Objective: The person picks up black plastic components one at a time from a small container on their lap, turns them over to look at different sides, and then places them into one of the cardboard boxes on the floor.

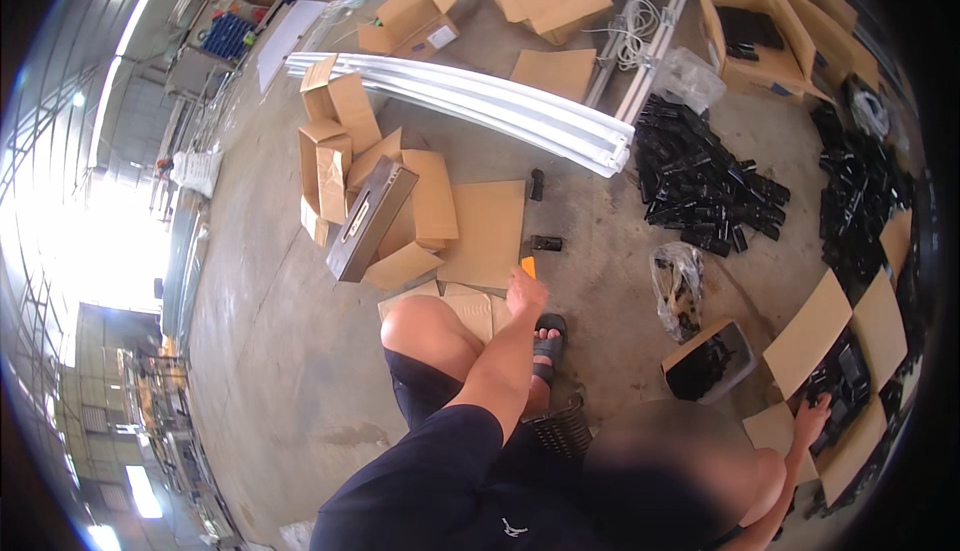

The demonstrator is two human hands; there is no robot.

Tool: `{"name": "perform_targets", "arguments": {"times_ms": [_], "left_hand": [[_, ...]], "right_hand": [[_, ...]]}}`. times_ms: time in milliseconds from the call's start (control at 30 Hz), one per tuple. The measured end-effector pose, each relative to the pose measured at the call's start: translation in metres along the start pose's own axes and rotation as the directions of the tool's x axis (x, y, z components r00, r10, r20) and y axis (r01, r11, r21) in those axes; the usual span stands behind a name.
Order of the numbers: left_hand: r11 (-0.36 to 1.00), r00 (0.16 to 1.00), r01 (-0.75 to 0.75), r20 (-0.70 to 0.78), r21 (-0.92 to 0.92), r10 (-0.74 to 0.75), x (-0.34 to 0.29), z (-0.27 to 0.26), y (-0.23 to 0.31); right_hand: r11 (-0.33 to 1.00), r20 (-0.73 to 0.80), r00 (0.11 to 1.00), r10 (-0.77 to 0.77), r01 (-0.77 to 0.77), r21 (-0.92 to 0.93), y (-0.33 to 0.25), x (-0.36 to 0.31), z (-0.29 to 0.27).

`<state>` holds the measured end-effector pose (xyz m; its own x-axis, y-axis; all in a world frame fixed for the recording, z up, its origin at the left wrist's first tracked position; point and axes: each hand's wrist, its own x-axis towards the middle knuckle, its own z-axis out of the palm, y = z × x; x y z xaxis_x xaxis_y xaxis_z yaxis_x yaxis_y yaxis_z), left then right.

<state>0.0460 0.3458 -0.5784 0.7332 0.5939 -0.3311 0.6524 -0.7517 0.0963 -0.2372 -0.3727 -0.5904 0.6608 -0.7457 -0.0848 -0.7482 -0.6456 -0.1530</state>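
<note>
My left hand (525,294) is closed around a small orange-yellow object (528,267), mostly covered by my fingers, so its kind is unclear. The hand hovers over the floor beside a flat cardboard sheet (488,231). Just beyond it lie two short black parts (546,243). Far to the right, my right hand (812,417) reaches over the edge of an open cardboard box (808,333) filled with black plastic parts (846,376). Its bent fingers are closed on one of those parts at the box's near side.
A brown long box (372,221) leans among opened cartons (432,196). White metal rails (470,101) stretch across the floor behind. Heaps of black parts (700,176) lie to the right, near a clear plastic bag (677,286) and a smaller box (708,361). A sandalled foot (547,346) stands below my left hand.
</note>
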Motion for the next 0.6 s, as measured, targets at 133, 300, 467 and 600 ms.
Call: {"name": "perform_targets", "arguments": {"times_ms": [133, 300, 467, 600], "left_hand": [[0.987, 0.993, 0.1, -0.044, -0.125, -0.106, 0.025, -0.039, 0.001], [0.987, 0.944, 0.123, -0.32, 0.104, -0.084, 0.058, -0.026, -0.041], [0.979, 0.939, -0.052, -0.344, -0.197, -0.019, 0.012, -0.068, 0.044], [0.712, 0.768, -0.619, -0.443, -0.331, 0.462, -0.004, -0.108, 0.104]], "right_hand": [[0.991, -0.078, 0.997, -0.006, 0.016, 0.131, 0.019, -0.002, 0.019], [0.979, -0.172, 0.974, 0.148, -0.119, 0.164, 0.0, 0.009, 0.013], [0.649, -0.043, 0.967, 0.252, -0.136, 0.748, -0.059, -0.009, -0.062], [0.451, -0.013, 0.993, 0.119, -0.043, 0.892, -0.111, -0.021, -0.138]]}}
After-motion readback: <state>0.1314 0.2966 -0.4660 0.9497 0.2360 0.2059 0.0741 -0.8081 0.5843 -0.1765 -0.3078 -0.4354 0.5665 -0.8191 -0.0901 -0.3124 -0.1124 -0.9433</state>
